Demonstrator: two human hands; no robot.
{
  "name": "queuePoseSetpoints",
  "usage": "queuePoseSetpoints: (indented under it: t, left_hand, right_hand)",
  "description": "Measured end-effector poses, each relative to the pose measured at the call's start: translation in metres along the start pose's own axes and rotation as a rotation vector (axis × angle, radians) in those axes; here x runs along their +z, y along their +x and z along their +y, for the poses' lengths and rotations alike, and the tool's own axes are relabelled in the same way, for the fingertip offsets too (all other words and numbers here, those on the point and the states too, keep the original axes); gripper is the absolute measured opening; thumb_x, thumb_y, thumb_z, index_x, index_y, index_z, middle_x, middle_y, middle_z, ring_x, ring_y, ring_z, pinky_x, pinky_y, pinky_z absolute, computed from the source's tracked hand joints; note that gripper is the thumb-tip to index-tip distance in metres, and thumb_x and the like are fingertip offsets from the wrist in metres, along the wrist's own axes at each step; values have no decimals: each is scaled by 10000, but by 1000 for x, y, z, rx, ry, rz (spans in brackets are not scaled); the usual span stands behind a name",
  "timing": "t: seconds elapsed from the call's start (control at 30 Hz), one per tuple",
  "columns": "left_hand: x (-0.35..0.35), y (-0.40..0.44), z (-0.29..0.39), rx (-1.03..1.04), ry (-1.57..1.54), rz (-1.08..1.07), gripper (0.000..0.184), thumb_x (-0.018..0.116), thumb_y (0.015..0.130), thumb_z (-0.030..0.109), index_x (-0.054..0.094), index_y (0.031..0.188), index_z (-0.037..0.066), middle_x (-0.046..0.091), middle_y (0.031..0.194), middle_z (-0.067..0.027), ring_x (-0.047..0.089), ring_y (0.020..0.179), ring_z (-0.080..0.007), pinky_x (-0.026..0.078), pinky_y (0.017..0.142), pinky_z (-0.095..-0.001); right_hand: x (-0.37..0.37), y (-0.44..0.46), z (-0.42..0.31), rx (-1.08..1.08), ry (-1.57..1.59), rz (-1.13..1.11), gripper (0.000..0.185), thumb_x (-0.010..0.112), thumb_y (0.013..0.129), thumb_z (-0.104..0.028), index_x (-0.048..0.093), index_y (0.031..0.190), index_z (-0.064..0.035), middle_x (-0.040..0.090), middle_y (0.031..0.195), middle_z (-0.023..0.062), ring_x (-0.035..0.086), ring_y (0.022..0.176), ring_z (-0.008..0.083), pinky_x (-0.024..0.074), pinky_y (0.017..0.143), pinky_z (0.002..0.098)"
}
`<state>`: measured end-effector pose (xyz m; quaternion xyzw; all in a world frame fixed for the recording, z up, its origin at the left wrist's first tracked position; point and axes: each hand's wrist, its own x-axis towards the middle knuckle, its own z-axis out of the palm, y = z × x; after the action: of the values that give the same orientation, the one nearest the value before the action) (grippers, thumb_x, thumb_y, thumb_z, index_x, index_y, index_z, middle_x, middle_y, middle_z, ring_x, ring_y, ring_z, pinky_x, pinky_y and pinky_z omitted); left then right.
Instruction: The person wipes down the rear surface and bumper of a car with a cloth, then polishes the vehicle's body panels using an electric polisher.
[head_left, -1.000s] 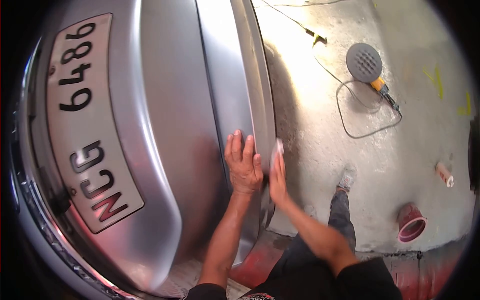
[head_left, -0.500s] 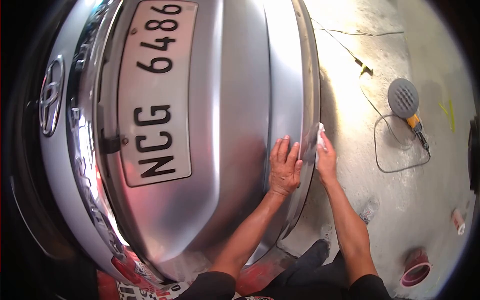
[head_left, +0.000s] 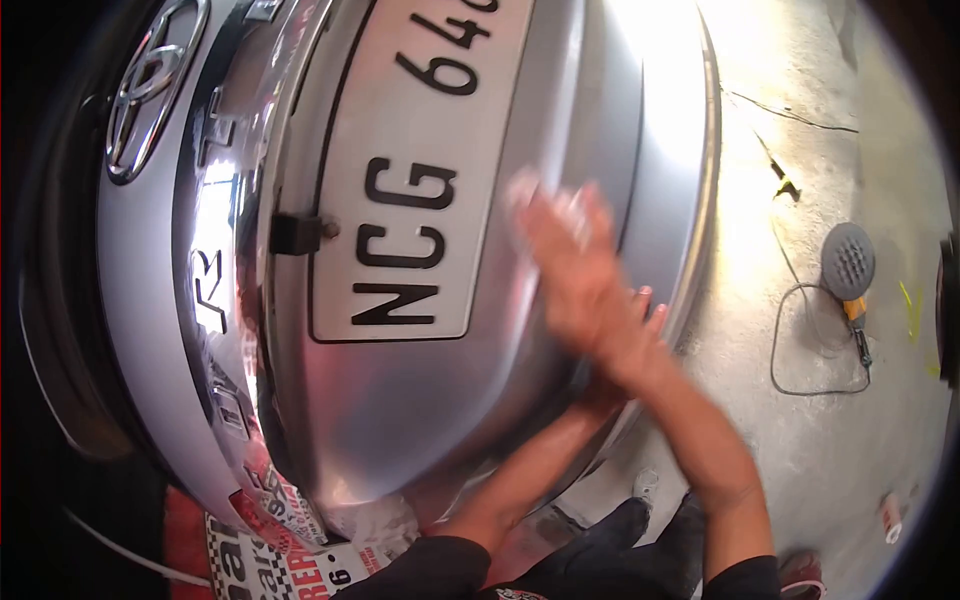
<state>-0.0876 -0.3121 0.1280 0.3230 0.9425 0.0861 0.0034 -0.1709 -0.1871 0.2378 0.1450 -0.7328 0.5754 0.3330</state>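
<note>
My right hand (head_left: 580, 285), blurred by motion, is over the silver rear panel (head_left: 400, 400) of a car, to the right of the number plate (head_left: 395, 290). Its fingers are closed around a crumpled white cloth or paper wipe (head_left: 572, 212). My right forearm crosses above my left hand (head_left: 652, 308) and hides most of it. Only stretched fingertips of the left hand show, lying on the panel near its right edge; nothing is seen in them.
On the concrete floor at right lies a corded sander (head_left: 848, 262) with a round grey pad. A cable connector (head_left: 787, 187) is farther up. A small white and red container (head_left: 891, 517) and a reddish tub (head_left: 803, 575) are lower right. Chrome trim (head_left: 225, 200) runs along the left.
My right hand, with the white wipe, has moved from the panel's outer edge up and left across it, over my left hand. The view has shifted, so the car appears farther right.
</note>
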Motion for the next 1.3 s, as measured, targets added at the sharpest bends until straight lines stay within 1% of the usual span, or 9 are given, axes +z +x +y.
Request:
queuePoseSetpoints:
  t: [0.33,0.5,0.6,0.67,0.8,0.87,1.03,1.1,1.3]
  left_hand:
    - [-17,15,8,-92,-270,-73,572,608,953,253,489,1468,37,396,1557,-220,339,1453,-447,263,1218,-532]
    - [-3,12,4,118,296,86,524,533,1022,321,508,1487,80,415,1581,-229,379,1473,-415,266,1225,-545]
    - [-22,18,9,113,289,21,520,505,1038,330,507,1494,81,460,1558,-213,417,1450,-409,291,1217,-547]
    - [10,1,-8,-224,-574,-147,585,482,1031,386,435,1545,109,345,1637,-171,288,1520,-375,183,1256,-555]
    - [6,-1,-4,-82,-73,-202,629,501,994,385,444,1544,85,299,1660,-185,245,1531,-397,168,1249,-572]
    - [-41,17,30,-483,-819,-245,634,527,979,369,448,1540,84,299,1658,-187,258,1528,-387,179,1247,-563]
    - [6,7,-4,-197,-485,-203,610,576,984,370,481,1513,81,382,1607,-209,320,1497,-401,222,1235,-545]
    - [-2,8,7,-3,120,-58,574,550,1009,374,502,1493,71,403,1587,-222,342,1480,-414,241,1232,-534]
    - [-13,19,9,39,76,13,501,516,1037,347,531,1445,56,407,1570,-235,366,1446,-427,310,1187,-551]
  right_hand:
    - [-25,75,14,369,526,430,380,556,1050,-109,603,1420,-34,632,1424,147,580,1315,288,410,1140,364]
    - [-28,126,-56,-235,310,275,578,664,818,66,633,1382,-55,633,1405,139,589,1270,307,411,1139,479]
    - [-8,139,-72,-421,10,196,473,573,833,-66,661,1291,14,606,1386,157,531,1189,435,475,1031,510]
    - [-10,159,-54,-402,-53,227,430,580,856,-76,679,1263,18,615,1370,149,538,1175,418,497,1005,521]
    - [-19,195,-33,-291,-60,241,373,556,900,-60,693,1239,15,637,1336,144,539,1159,418,533,968,524]
    - [-24,194,-41,-269,-84,245,363,536,910,-38,696,1232,14,648,1314,154,528,1168,432,561,944,528]
    - [-14,204,-29,-301,-81,289,356,539,909,-88,706,1206,15,637,1348,151,488,1216,460,583,848,652]
    - [-18,227,-9,-289,-119,315,383,501,904,-27,700,1231,-7,658,1328,164,594,1174,352,487,986,564]
    - [-43,308,55,-371,-230,351,246,511,927,-48,687,1055,68,691,1013,281,687,999,406,541,833,500]
